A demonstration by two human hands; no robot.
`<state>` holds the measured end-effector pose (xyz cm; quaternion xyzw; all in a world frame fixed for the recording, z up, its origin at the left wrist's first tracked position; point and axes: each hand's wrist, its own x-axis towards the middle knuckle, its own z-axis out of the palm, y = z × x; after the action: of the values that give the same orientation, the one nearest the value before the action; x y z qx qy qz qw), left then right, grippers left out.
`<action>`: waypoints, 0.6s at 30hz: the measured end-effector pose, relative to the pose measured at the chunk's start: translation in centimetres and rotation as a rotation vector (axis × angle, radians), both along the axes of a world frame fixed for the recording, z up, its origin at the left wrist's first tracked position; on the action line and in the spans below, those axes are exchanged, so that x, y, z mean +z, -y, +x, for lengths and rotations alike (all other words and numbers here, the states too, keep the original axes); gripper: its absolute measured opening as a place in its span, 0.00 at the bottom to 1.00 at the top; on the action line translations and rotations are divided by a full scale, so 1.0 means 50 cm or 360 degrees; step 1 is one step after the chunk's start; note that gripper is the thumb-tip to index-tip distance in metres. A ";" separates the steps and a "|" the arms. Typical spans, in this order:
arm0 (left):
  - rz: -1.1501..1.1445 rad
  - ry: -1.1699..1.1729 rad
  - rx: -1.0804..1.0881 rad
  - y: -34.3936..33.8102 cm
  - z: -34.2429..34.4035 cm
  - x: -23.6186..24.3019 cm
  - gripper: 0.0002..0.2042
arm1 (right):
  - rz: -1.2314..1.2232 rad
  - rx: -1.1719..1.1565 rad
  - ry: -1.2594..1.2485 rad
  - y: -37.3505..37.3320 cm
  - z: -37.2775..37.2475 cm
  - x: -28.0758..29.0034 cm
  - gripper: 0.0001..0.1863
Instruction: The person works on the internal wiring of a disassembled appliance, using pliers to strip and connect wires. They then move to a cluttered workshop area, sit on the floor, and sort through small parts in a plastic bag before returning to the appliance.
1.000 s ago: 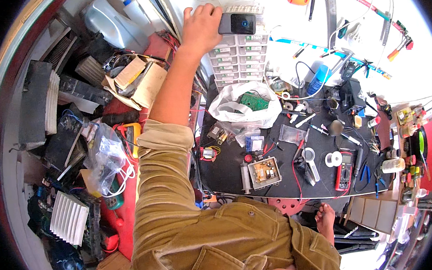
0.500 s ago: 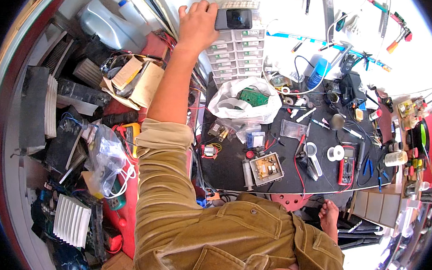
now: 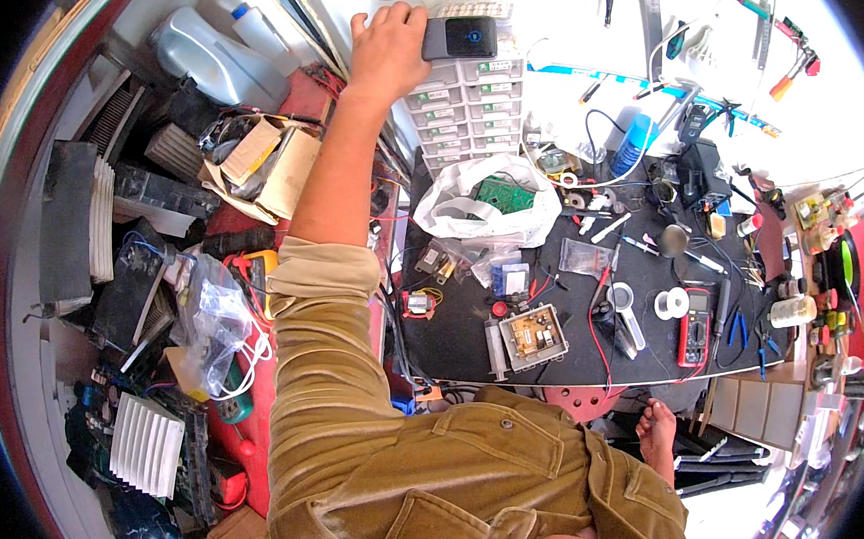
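My left hand (image 3: 389,50) reaches up to the top of a stack of small clear drawers (image 3: 468,115). Its fingers are bent, closed at the left end of a dark grey device (image 3: 459,38) with a glossy black display, where a small blue mark glows. The hand itself hides the thumb and the grip. Low at the right, beyond the table's front edge, my right hand (image 3: 655,427) is closed with its fingers curled together; what it holds, if anything, is hidden. A white plastic bag (image 3: 441,212) with a green circuit board (image 3: 505,194) lies below the drawers.
On the black work table (image 3: 458,353) lie a boxed circuit board (image 3: 535,335), a red multimeter (image 3: 695,327), a solder spool (image 3: 671,304), pliers (image 3: 737,328) and loose leads. An open cardboard box (image 3: 285,175) and clutter crowd the left side. Tools hang on the wall behind.
The device's dark display now shows a lit blue mark. The whole view has shifted slightly; both hands keep nearly the same places.
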<state>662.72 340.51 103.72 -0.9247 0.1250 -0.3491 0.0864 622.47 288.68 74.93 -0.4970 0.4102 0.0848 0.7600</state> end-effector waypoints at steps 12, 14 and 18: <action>-0.0108 -0.0582 0.0142 0.003 0.037 0.035 0.33 | -0.0033 -0.0089 -0.0047 -0.012 -0.037 0.012 0.08; -0.0117 -0.0553 0.0120 0.005 0.034 0.041 0.34 | -0.0064 -0.0113 -0.0084 -0.020 -0.050 0.014 0.08; -0.0261 -0.0112 -0.0122 0.038 -0.040 0.013 0.30 | 0.0012 -0.0143 -0.0095 -0.021 -0.097 0.004 0.07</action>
<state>660.73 338.62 104.38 -0.9349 0.1342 -0.3286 -0.0075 617.61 289.71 75.15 -0.4725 0.4543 0.0669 0.7523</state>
